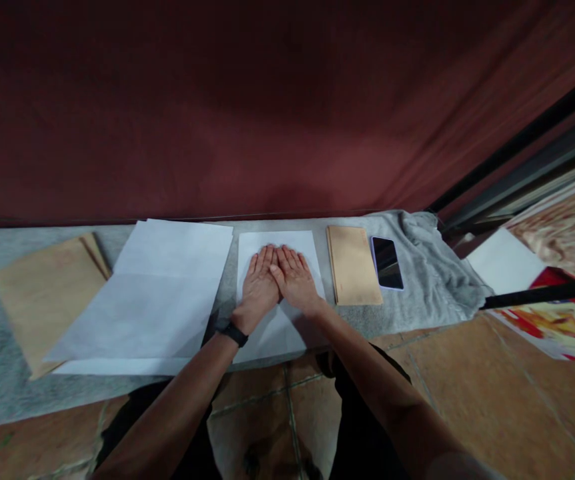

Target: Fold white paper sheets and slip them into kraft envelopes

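Both my hands lie flat, fingers stretched out, side by side on a white sheet of paper (pixel 277 333) that rests on a grey cloth-covered surface (pixel 417 293). My left hand (pixel 260 285) has a black band at its wrist. My right hand (pixel 295 279) touches it at the thumb side. Neither hand holds anything.
A stack of larger white sheets (pixel 152 293) lies to the left, partly over brown envelopes (pixel 42 293). Right of the hands sit another brown envelope (pixel 353 265) and a dark phone (pixel 387 263). A dark red curtain (pixel 267 100) hangs behind. Tiled floor (pixel 467 387) is below.
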`<state>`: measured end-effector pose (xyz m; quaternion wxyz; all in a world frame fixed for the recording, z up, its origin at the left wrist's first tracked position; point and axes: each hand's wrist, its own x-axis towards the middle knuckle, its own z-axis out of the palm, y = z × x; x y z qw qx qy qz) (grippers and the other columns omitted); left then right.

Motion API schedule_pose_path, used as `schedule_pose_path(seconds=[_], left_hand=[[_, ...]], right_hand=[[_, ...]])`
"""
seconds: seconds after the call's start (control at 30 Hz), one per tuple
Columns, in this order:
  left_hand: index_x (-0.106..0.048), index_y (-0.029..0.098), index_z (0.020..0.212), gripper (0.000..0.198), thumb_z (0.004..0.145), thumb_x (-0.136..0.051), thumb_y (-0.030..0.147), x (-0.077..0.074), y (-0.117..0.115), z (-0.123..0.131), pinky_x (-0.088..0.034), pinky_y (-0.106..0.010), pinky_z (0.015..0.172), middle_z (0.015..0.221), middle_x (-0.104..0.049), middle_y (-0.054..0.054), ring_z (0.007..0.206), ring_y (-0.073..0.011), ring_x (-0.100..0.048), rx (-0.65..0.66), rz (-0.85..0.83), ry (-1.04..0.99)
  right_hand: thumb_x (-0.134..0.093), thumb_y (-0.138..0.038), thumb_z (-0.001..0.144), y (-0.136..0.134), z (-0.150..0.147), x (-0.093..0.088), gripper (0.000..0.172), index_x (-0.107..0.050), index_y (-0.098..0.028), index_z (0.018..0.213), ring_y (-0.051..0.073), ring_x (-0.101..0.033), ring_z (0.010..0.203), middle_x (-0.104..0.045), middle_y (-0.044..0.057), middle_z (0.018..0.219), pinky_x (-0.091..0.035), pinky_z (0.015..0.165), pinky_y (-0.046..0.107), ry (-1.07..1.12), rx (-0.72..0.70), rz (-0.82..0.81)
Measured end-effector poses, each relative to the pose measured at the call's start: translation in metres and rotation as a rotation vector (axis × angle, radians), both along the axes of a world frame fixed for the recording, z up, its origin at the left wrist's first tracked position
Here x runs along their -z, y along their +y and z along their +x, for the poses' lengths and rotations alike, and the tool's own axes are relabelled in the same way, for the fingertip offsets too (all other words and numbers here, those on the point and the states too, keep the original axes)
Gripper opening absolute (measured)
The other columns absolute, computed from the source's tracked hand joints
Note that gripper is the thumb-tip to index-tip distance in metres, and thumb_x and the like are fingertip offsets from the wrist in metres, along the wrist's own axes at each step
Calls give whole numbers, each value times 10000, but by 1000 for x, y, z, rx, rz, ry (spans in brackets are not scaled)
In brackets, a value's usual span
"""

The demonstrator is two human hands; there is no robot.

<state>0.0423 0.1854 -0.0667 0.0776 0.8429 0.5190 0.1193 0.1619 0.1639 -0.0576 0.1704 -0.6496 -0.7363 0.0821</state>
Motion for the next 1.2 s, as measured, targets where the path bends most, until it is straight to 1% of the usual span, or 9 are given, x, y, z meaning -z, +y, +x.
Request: schedule_pose_path(seconds=[0.13,0.27,0.47,0.53,0.63,0.77,0.83,0.93,1.2], left_hand=[[-323,27,1606,622,1018,-282,226,0,3,-6,-189,-449,1316,1697,-308,-183,1602,-263,-224,-66,27,21],[-347,12,1592,635,1047,-284,332,-1,13,-14,-213,-459,1308,1687,-315,-196,1591,-286,-255,-147,54,22],[-370,-30,1570,646,1057,-270,351,-6,25,-23,-241,-467,1297,1666,-340,-232,1573,-314,-302,-214,59,-2],[-372,-21,1572,640,1063,-256,350,-9,27,-21,-237,-468,1300,1660,-363,-221,1573,-308,-302,-200,70,-17],[-378,28,1583,611,1066,-255,331,-14,29,-17,-226,-468,1307,1664,-382,-172,1585,-281,-275,-116,88,-37],[-419,70,1571,576,1050,-255,252,-11,30,-16,-235,-495,1304,1658,-402,-143,1585,-269,-279,-48,39,4],[-412,60,1573,582,1041,-250,233,-8,31,-17,-233,-504,1303,1664,-384,-156,1586,-268,-278,-65,28,19],[-381,26,1581,601,1042,-263,265,-4,33,-19,-231,-492,1303,1675,-342,-188,1586,-272,-275,-101,24,17],[-346,-4,1591,653,1060,-267,366,-4,32,-23,-209,-463,1307,1685,-310,-203,1590,-293,-258,-174,33,11]], right_hand=[[-279,-451,1121,0,6,7,609,-393,-96,1602,249,-306,1579,-348,131,1682,-202,1314,440,-43,37,37],[-296,-462,1116,9,19,10,622,-382,-86,1605,287,-341,1562,-356,160,1671,-243,1289,488,-72,118,62],[-297,-452,1115,27,33,4,653,-372,-12,1591,323,-323,1567,-333,231,1662,-239,1282,528,-91,270,-9],[-286,-450,1116,32,31,1,640,-378,-35,1595,314,-311,1573,-334,211,1669,-235,1286,524,-68,254,-12],[-263,-423,1121,39,19,-2,594,-396,-98,1600,276,-313,1575,-353,154,1678,-238,1292,492,-22,130,-2],[-243,-432,1126,42,-1,-2,547,-460,-207,1575,254,-337,1563,-402,71,1669,-204,1301,517,1,29,-26],[-262,-452,1123,43,-7,0,540,-474,-228,1566,262,-342,1560,-402,59,1670,-189,1302,531,-12,39,-34],[-282,-446,1119,44,-6,3,553,-447,-194,1583,280,-343,1559,-373,92,1680,-210,1294,523,-45,72,-13],[-269,-447,1114,43,21,13,620,-395,-79,1597,311,-376,1540,-372,180,1661,-280,1259,515,-109,191,64]])
